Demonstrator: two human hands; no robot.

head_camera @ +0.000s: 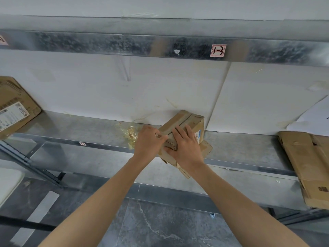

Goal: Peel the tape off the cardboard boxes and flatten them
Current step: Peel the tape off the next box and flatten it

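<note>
Small cardboard box (189,120) at the metal shelf's (80,127) front edge, left hand (150,139) pinching its taped left top edge, right hand (185,145) flat on top, hands close together

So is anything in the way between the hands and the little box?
Nothing visible is. The left hand grips the little box at its left edge and the right hand lies flat on top. The crumpled tape sits beside it on the shelf, not between.

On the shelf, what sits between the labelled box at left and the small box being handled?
A crumpled wad of clear tape, near the small box; otherwise the shelf there is bare metal. Head view.
</note>
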